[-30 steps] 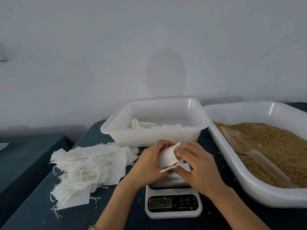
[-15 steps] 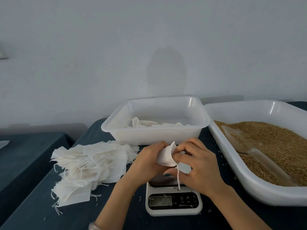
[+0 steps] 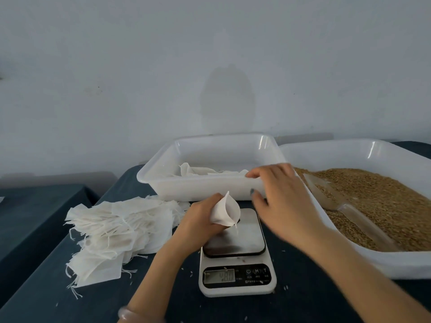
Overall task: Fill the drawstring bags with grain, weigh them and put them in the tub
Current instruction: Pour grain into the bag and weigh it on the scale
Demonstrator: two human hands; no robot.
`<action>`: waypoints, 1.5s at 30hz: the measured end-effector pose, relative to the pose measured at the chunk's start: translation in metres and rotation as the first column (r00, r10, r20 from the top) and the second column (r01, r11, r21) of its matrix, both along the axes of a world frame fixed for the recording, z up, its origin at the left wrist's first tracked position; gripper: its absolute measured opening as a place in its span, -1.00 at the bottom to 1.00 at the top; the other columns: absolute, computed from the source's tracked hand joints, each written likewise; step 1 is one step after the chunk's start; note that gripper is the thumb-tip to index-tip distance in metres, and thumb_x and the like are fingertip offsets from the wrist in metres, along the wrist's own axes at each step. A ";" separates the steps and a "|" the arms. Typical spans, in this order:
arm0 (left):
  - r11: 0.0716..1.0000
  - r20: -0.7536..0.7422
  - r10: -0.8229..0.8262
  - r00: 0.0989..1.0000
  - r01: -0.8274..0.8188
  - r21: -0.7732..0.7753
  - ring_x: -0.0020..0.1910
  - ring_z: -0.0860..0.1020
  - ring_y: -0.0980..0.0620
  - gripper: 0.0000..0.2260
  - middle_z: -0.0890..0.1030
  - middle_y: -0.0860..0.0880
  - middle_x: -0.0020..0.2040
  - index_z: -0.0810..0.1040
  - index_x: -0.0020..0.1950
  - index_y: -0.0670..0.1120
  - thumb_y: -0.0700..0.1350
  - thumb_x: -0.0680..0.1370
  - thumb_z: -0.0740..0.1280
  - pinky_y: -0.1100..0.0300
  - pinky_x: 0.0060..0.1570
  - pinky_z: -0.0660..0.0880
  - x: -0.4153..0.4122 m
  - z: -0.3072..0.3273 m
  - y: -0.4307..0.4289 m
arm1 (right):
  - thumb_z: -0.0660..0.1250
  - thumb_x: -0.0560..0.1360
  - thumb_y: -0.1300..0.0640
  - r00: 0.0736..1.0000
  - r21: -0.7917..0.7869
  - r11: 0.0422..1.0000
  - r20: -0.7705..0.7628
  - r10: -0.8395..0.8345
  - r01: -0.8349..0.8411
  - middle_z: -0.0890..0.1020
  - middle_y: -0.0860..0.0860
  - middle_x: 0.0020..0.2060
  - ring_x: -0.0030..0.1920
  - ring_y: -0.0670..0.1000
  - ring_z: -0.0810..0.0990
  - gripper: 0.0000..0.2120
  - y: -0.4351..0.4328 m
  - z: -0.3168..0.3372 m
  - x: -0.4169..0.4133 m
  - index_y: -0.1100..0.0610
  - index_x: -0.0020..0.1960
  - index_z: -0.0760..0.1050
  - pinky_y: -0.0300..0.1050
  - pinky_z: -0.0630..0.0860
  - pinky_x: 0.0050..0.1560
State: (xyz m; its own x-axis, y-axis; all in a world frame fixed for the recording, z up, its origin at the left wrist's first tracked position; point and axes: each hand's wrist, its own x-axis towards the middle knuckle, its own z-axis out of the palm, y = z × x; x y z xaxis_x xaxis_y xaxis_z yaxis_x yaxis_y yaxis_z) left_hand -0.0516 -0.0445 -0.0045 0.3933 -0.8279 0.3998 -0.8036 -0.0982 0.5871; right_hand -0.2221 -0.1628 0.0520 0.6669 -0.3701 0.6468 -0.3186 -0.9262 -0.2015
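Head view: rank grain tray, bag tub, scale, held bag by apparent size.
1. grain tray, cropped at right, still largest.
2. bag tub.
3. scale, nearer the camera, so flattered.
4. held bag.

Left grip (image 3: 200, 220) clenched; right grip (image 3: 279, 199) fingers spread, blurred.

Dark table (image 3: 303, 306), bag pile (image 3: 116, 234) left, scale (image 3: 236, 279) centre, tub (image 3: 210, 190) behind, grain tray (image 3: 396, 264) right, stray grains (image 3: 285, 287).
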 end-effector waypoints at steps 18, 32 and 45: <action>0.999 -0.034 0.047 0.998 -0.047 -0.002 -0.21 0.50 0.08 -0.85 0.56 0.20 -0.18 0.44 -0.18 0.11 0.09 0.37 0.38 0.29 -0.29 0.41 0.005 -0.007 -0.002 | 0.29 0.58 -0.05 0.336 0.033 0.789 -0.915 -0.222 0.613 0.58 0.00 -0.18 -0.26 -0.07 0.54 -0.74 -0.130 0.018 -0.064 0.14 -0.11 0.48 -0.28 0.50 -0.30; 0.995 -0.091 0.057 0.994 -0.064 -0.077 -0.21 0.48 0.13 -0.73 0.53 0.17 -0.16 0.40 -0.13 0.07 0.11 0.40 0.47 0.28 -0.26 0.43 0.005 -0.008 -0.003 | 0.18 0.65 -0.04 0.763 0.493 0.642 -0.602 -0.235 0.587 0.52 0.06 -0.31 -0.36 -0.01 0.46 -0.65 -0.154 0.009 -0.075 0.19 -0.19 0.42 -0.16 0.32 -0.39; 0.998 -0.226 0.054 0.973 -0.062 -0.031 -0.23 0.51 0.28 -0.70 0.56 0.30 -0.17 0.45 -0.09 0.11 0.21 0.26 0.33 0.41 -0.26 0.45 -0.001 0.002 0.001 | 0.14 0.35 -0.42 0.953 0.404 0.904 -0.192 0.235 -0.141 0.68 -0.22 -0.05 -0.06 -0.20 0.65 -0.59 -0.107 0.032 -0.052 -0.22 0.02 0.53 0.03 0.60 0.05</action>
State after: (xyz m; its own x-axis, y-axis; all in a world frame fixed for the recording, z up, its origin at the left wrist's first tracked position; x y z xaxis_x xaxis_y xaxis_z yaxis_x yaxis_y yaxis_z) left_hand -0.0529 -0.0438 -0.0030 0.5236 -0.7871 0.3261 -0.6442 -0.1153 0.7561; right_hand -0.2739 -0.2696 0.0841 0.8613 -0.4095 0.3007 -0.2271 -0.8398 -0.4931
